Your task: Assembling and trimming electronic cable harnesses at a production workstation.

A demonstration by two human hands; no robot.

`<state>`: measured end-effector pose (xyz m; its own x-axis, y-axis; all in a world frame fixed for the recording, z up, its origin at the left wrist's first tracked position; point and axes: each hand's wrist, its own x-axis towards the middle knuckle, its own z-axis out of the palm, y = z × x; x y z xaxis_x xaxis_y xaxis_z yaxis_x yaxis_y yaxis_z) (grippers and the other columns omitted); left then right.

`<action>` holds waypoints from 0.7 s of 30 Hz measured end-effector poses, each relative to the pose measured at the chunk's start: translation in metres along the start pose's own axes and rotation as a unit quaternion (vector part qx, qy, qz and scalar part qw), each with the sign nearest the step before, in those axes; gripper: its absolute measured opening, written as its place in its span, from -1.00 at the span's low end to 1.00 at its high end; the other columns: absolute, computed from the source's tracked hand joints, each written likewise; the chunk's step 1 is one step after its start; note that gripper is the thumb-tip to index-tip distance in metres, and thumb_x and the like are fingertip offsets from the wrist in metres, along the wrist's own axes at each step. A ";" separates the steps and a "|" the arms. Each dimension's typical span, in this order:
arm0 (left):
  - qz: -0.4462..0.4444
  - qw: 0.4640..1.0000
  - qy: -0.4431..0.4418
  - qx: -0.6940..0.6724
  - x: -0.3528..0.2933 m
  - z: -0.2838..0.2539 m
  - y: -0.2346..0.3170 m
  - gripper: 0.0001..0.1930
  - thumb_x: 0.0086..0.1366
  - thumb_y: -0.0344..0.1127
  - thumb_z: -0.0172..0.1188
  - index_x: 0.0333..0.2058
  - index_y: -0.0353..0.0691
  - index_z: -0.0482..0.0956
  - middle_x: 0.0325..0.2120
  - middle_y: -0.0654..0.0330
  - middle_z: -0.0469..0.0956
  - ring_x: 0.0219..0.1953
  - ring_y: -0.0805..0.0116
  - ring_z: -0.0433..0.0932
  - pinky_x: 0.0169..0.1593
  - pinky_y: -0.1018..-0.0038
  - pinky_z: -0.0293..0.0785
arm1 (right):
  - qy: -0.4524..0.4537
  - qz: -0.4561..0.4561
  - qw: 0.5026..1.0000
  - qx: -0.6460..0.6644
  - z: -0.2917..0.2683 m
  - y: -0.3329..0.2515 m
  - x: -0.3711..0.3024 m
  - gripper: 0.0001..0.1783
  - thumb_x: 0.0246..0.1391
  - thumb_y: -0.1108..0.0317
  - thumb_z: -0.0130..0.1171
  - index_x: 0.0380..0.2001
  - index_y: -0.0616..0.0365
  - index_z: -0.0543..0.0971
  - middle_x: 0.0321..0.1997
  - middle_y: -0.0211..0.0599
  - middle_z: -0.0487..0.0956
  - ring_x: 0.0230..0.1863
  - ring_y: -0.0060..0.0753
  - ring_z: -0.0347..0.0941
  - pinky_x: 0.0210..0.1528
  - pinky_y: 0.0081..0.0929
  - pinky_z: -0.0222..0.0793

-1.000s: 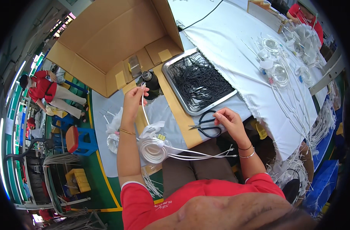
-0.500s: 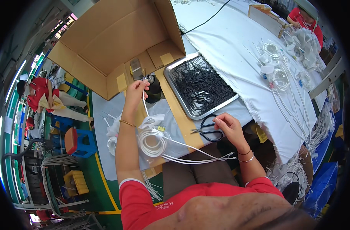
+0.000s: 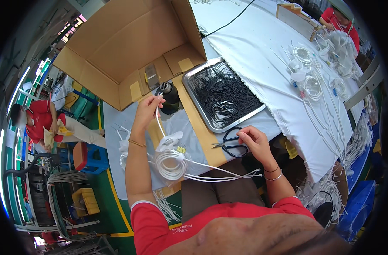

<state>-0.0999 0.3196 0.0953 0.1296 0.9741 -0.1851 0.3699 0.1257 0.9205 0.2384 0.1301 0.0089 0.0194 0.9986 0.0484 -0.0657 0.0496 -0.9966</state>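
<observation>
My left hand (image 3: 148, 111) pinches the end of a white cable (image 3: 161, 126) just on the near side of an upright black hot-air gun (image 3: 171, 97) with a round metal nozzle. From there the cable drops to its white coil (image 3: 169, 165), which carries a pale wrap and a small yellow tag. Several loose cable ends stretch from the coil toward the right. Beside black-handled scissors (image 3: 230, 150) lying at the table edge is my right hand (image 3: 254, 141), fingers curled and pressed together. Whatever those fingers may hold is too small to make out.
A metal tray (image 3: 211, 126) heaped with short black pieces lies right of the hot-air gun. Behind stands an open cardboard box (image 3: 117, 46). Coiled cables (image 3: 311, 87) lie on white cloth at right. Co-workers in red are at far left (image 3: 41, 119) and upper right (image 3: 336, 23).
My left hand has drawn the cable end back from the nozzle, toward me and slightly left. The coil has shifted a little. My right hand is still. The left co-worker has moved.
</observation>
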 end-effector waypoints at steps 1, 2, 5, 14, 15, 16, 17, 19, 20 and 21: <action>0.001 1.000 0.000 0.000 0.001 0.000 0.000 -0.70 0.41 -0.06 0.11 -0.29 -0.19 0.59 -0.52 0.40 0.48 -0.65 0.63 0.36 -0.53 0.69 0.23 | -0.001 0.000 1.000 -0.003 0.000 0.000 0.000 -0.82 0.29 0.35 0.12 -0.24 0.27 0.58 -0.42 -0.46 0.57 -0.36 -0.71 0.45 -0.28 -0.70 0.37; 0.005 1.000 0.001 -0.003 0.003 0.001 0.000 -0.71 0.41 -0.07 0.11 -0.29 -0.19 0.59 -0.53 0.40 0.48 -0.65 0.63 0.35 -0.53 0.69 0.23 | -0.001 -0.001 1.000 -0.007 0.000 0.000 0.000 -0.82 0.29 0.35 0.12 -0.24 0.27 0.58 -0.42 -0.47 0.57 -0.36 -0.72 0.45 -0.28 -0.70 0.37; 0.013 1.000 0.004 -0.011 0.009 0.005 -0.003 -0.71 0.41 -0.08 0.10 -0.29 -0.18 0.59 -0.53 0.41 0.46 -0.66 0.63 0.34 -0.53 0.69 0.22 | -0.002 -0.003 1.000 -0.007 0.000 0.001 0.000 -0.82 0.29 0.35 0.12 -0.23 0.27 0.58 -0.42 -0.47 0.57 -0.36 -0.72 0.44 -0.29 -0.71 0.36; 0.071 0.997 0.022 0.017 0.028 0.007 -0.006 -0.71 0.41 -0.10 0.10 -0.30 -0.22 0.59 -0.53 0.38 0.45 -0.66 0.61 0.35 -0.54 0.66 0.25 | 0.002 -0.002 1.000 -0.004 0.002 0.002 -0.001 -0.82 0.29 0.35 0.12 -0.24 0.27 0.58 -0.43 -0.49 0.57 -0.37 -0.75 0.43 -0.30 -0.73 0.34; 0.071 0.997 0.024 0.016 0.029 0.007 -0.006 -0.70 0.40 -0.11 0.11 -0.31 -0.25 0.59 -0.54 0.35 0.45 -0.66 0.60 0.36 -0.54 0.64 0.26 | 0.002 -0.001 1.000 -0.003 0.002 0.002 -0.001 -0.82 0.29 0.35 0.12 -0.24 0.27 0.58 -0.43 -0.49 0.57 -0.37 -0.75 0.43 -0.30 -0.73 0.34; 0.071 0.997 0.026 0.014 0.029 0.007 -0.007 -0.69 0.40 -0.11 0.12 -0.31 -0.27 0.59 -0.54 0.33 0.45 -0.67 0.59 0.36 -0.55 0.63 0.28 | 0.002 -0.001 1.000 -0.006 0.001 0.001 -0.001 -0.82 0.29 0.35 0.13 -0.24 0.27 0.58 -0.43 -0.49 0.57 -0.37 -0.75 0.42 -0.31 -0.73 0.33; 0.071 0.997 0.026 0.015 0.029 0.006 -0.008 -0.69 0.40 -0.11 0.12 -0.31 -0.27 0.59 -0.54 0.33 0.45 -0.67 0.59 0.36 -0.55 0.63 0.28 | 0.002 -0.001 1.000 -0.009 0.001 0.001 -0.001 -0.82 0.29 0.35 0.13 -0.24 0.27 0.58 -0.43 -0.50 0.57 -0.37 -0.75 0.42 -0.31 -0.73 0.33; 0.075 0.997 0.026 0.013 0.030 0.005 -0.008 -0.69 0.40 -0.11 0.12 -0.31 -0.28 0.59 -0.54 0.33 0.45 -0.67 0.59 0.36 -0.55 0.63 0.28 | 0.002 0.000 1.000 -0.011 0.001 0.001 -0.001 -0.82 0.29 0.35 0.13 -0.24 0.27 0.58 -0.43 -0.50 0.56 -0.38 -0.76 0.42 -0.31 -0.73 0.33; 0.078 0.997 0.026 0.012 0.031 0.005 -0.008 -0.69 0.40 -0.11 0.12 -0.31 -0.28 0.59 -0.54 0.33 0.45 -0.67 0.59 0.35 -0.55 0.63 0.28 | 0.002 0.000 1.000 -0.009 0.001 0.001 -0.001 -0.82 0.29 0.35 0.13 -0.24 0.27 0.58 -0.44 -0.50 0.56 -0.38 -0.76 0.41 -0.32 -0.73 0.32; 0.078 0.997 0.026 0.012 0.031 0.005 -0.009 -0.69 0.40 -0.11 0.12 -0.31 -0.28 0.59 -0.54 0.33 0.45 -0.67 0.59 0.35 -0.55 0.63 0.28 | 0.003 0.000 1.000 -0.008 0.001 0.002 -0.001 -0.82 0.29 0.35 0.13 -0.24 0.27 0.58 -0.44 -0.50 0.56 -0.38 -0.76 0.41 -0.32 -0.74 0.32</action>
<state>-0.0949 0.3475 0.0800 0.1395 0.9900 -0.0226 0.3718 -0.0312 0.9278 0.2371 0.1292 0.0074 0.0251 0.9986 0.0472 -0.0505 0.0484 -0.9975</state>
